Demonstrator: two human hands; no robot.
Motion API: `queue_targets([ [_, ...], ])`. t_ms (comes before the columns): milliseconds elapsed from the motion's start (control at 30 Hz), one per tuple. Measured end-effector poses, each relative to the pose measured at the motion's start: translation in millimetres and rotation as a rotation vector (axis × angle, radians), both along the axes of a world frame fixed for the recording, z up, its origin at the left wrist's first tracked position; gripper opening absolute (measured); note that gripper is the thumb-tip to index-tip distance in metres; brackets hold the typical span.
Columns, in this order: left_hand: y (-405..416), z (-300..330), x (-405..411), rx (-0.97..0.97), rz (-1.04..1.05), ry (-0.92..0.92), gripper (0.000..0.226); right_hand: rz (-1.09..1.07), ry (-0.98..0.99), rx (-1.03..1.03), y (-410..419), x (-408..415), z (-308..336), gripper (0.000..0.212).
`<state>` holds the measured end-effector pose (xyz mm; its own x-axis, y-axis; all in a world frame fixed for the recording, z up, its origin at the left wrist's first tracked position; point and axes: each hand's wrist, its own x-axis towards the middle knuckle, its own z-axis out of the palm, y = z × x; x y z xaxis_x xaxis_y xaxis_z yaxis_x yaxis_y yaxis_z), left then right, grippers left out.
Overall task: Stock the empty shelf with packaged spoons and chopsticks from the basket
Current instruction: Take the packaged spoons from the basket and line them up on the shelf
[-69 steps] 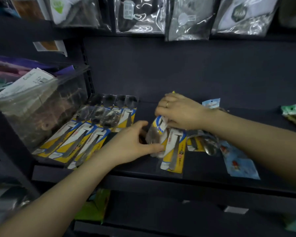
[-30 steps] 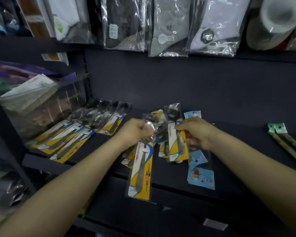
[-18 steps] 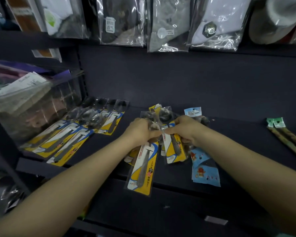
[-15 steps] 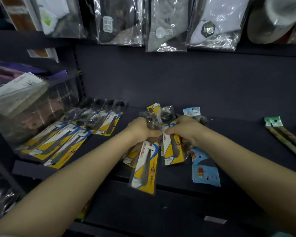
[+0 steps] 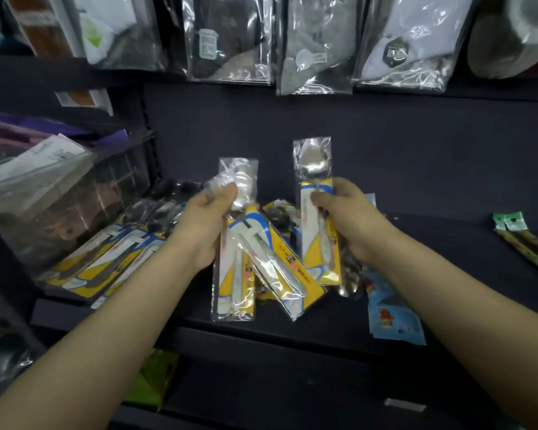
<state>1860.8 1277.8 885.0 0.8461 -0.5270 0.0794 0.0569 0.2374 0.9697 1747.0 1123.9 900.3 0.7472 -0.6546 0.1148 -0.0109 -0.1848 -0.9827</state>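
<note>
A: What are the hands doing right now?

B: I'm seeing the left hand [image 5: 205,226] gripping two packaged spoons by their bowl ends, thumb curled over the plastic. One, the upright spoon pack [image 5: 235,243], is hanging straight down; the other, the slanted spoon pack [image 5: 277,268], is fanning out toward the right hand.

A: And the right one?

B: The right hand [image 5: 350,221] is pinching a third spoon pack [image 5: 316,209] at the neck, thumb on the front of the yellow card, holding it upright with the bowl sticking up above the fingers.

A: Where's the rest of the stock sitting?

B: A row of spoon packs [image 5: 115,259] is lying flat on the dark shelf [image 5: 416,252], out beyond the left hand. Between and beneath the hands more yellow packs are lying loosely piled; I can't tell how many. Just under the right wrist a blue-carded pack [image 5: 392,318] is lying near the shelf's front edge. Well out past the right hand, packaged chopsticks [image 5: 528,243] with green tags are resting on the shelf.

A: Anything around it?

B: A clear bin [image 5: 62,197] of goods is standing beyond the row on the left, and bagged socks [image 5: 314,48] are hanging above both hands.
</note>
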Motion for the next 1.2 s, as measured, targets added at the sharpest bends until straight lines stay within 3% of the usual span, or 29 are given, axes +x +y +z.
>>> queue_targets([
  [67, 20.0, 7.2, 3.1, -0.076, 0.052, 0.004, 0.013, 0.143, -0.007, 0.174, 16.1, 11.2, 1.5, 0.047],
  [133, 42.0, 7.7, 7.2, -0.042, 0.075, 0.006, 0.014, 0.193, 0.064, 0.211, 29.4, 26.2, -5.2, 0.082],
  [233, 75.0, 0.2, 11.3, 0.138, 0.075, 0.010, 0.018, 0.218, 0.192, 0.203, 51.1, 50.5, -15.1, 0.105],
  [367, 112.3, -2.3, 14.4, 0.156, 0.051, 0.108, 0.027, 0.286, 0.283, 0.286, 76.2, 79.8, -19.1, 0.096],
  [567, 150.2, -10.5, 19.4, 0.139, 0.056, 0.161, 0.030, 0.401, 0.333, 0.280, 111.9, 97.7, -20.6, 0.046],
  [633, 151.7, -9.5, 19.8, 0.122, 0.047, 0.163, 0.026, 0.378, 0.422, 0.086, 117.6, 99.6, -23.1, 0.046],
  [733, 143.9, -7.4, 19.6, 0.117, 0.027, 0.146, 0.024, 0.265, 0.720, -0.753, 118.0, 88.9, -9.2, 0.047],
  [767, 139.2, -6.5, 19.4, 0.110, 0.017, 0.145, 0.025, 0.211, 0.683, -0.920, 118.0, 84.8, -2.5, 0.054],
  [800, 133.3, -5.5, 19.2, 0.099, 0.003, 0.142, 0.025, 0.208, 0.600, -0.933, 118.5, 79.4, 4.8, 0.059],
  [867, 119.0, -2.5, 19.2, 0.073, -0.010, 0.121, 0.022, 0.311, 0.413, -0.574, 120.2, 68.0, 14.6, 0.061],
  [933, 102.8, 2.1, 19.4, 0.093, 0.021, 0.059, 0.020, 0.461, 0.345, -0.232, 126.9, 56.5, 15.5, 0.049],
  [1000, 85.2, 7.1, 15.8, 0.075, 0.056, 0.018, 0.017, 0.537, 0.253, -0.093, 132.7, 51.2, 4.9, 0.023],
  [1067, 70.9, 11.7, 7.1, 0.031, 0.037, -0.008, 0.017, 0.456, 0.088, 0.048, 132.2, 53.7, -4.9, 0.005],
  [1200, 68.7, 8.0, -0.9, 0.184, -0.105, -0.297, 0.023, 0.388, -0.004, 0.152, 117.7, 55.9, -14.3, 0.019],
])
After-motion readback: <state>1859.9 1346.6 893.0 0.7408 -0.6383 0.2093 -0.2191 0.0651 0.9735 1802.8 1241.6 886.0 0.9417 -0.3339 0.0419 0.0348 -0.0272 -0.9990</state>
